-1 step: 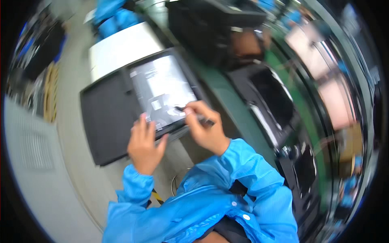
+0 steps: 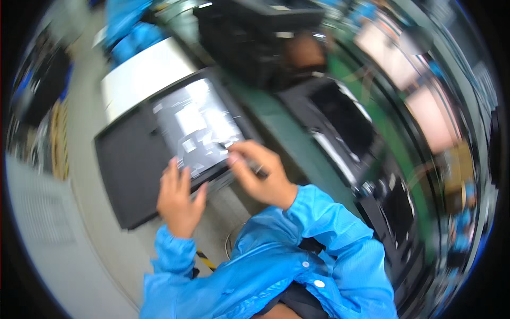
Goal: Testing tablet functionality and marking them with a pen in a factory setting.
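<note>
In the head view, a flat rectangular panel with a shiny silver-grey metal back (image 2: 199, 127) lies face down in a dark frame, tilted across a matt black mat (image 2: 130, 170) on the pale counter (image 2: 79, 250), probably so that its rear is open to work on while the soft mat cushions the hidden face. The left hand (image 2: 178, 199) rests at the panel's near edge with its fingers spread and laid flat, seemingly steadying the panel against sliding. The right hand (image 2: 263, 173) is curled, its fingertips pinching a thin dark pen-like tool (image 2: 241, 154) whose tip meets the metal back near the right edge; the blur hides the exact grip. Both sleeves are smooth bright blue fabric with snap buttons. Behind the panel stands a white rounded box (image 2: 143, 74), and dark glossy trays (image 2: 340, 119) line a green strip to the right.
</note>
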Motion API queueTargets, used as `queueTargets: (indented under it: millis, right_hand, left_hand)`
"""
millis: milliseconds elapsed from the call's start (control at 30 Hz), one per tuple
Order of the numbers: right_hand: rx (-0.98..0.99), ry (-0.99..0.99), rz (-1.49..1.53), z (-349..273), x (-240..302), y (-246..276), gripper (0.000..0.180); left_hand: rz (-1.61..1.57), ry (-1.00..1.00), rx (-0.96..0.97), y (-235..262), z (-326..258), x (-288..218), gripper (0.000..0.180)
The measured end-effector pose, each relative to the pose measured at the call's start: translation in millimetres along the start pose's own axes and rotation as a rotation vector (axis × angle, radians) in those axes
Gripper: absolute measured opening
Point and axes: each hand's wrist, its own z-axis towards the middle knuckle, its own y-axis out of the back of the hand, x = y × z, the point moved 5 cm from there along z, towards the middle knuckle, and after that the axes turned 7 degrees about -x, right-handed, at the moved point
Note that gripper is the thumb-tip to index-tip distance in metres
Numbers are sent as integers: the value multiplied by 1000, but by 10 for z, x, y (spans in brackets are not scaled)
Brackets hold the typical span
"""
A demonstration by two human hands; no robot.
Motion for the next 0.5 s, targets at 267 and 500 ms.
queueTargets:
  millis: [267, 500]
  right_hand:
    - [104, 188, -816, -1266, 757, 1939, 45]
    - [-181, -166, -1365, -2553, 1081, 2960, 30]
  left_hand:
    - [-1015, -191, 181, 173, -126, -969, 38]
    - [-1329, -565, 377, -371, -321, -2735, 22]
